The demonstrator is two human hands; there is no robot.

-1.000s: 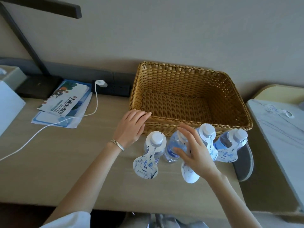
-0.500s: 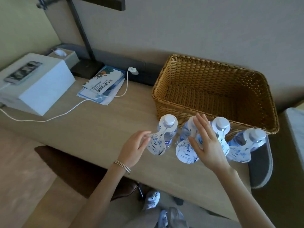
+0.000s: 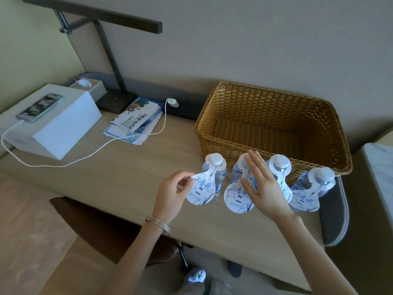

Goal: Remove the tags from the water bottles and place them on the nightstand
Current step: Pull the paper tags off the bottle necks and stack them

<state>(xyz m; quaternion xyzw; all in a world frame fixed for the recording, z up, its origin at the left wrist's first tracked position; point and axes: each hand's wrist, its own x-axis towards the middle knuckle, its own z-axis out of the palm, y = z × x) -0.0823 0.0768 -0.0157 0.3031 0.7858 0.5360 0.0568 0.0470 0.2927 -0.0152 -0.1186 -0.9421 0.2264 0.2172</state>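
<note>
Several clear water bottles with white caps stand in a row on the wooden desk, just in front of a wicker basket. Each has a white-and-blue paper tag hanging from its neck. My left hand pinches the left edge of the tag on the leftmost bottle. My right hand is spread flat, fingers up, resting against the second bottle behind its tag. Two more tagged bottles stand to the right. The pale nightstand top shows at the right edge.
The empty wicker basket stands behind the bottles. Left of it lie leaflets, a white charger cable and a white box with a phone on top. A dark desk lamp rises at the back. A chair sits below the desk.
My left hand has come off the basket's side and taken hold of the leftmost bottle's tag. My right hand stays at the second bottle. The view has swung left.
</note>
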